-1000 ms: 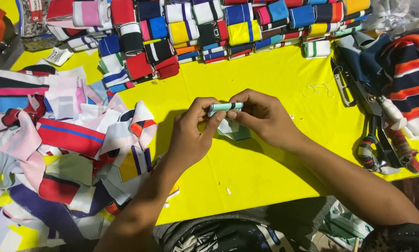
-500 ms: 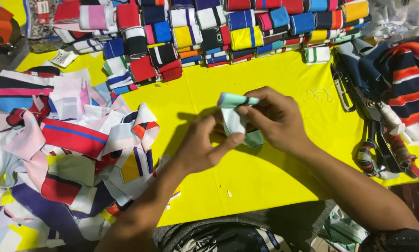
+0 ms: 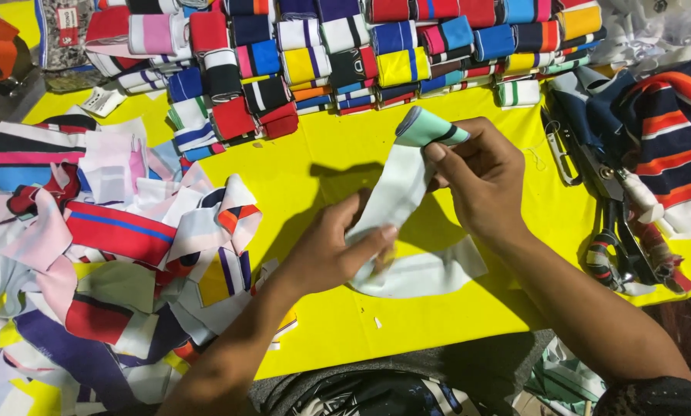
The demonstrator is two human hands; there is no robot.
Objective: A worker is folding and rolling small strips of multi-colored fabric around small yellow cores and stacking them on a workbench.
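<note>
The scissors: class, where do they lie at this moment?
In the head view, the scissors lie at the right edge of the yellow table, beside the striped navy fabric, right of the right hand.

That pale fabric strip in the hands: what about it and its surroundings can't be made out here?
- Pale strip, head view: its lower part runs under the left hand.
- Rolled mint end: its far side is covered by the right hand.
- Scissors: partly buried under striped cloth.
- Folded bands: top row cut off by the frame edge.
</note>
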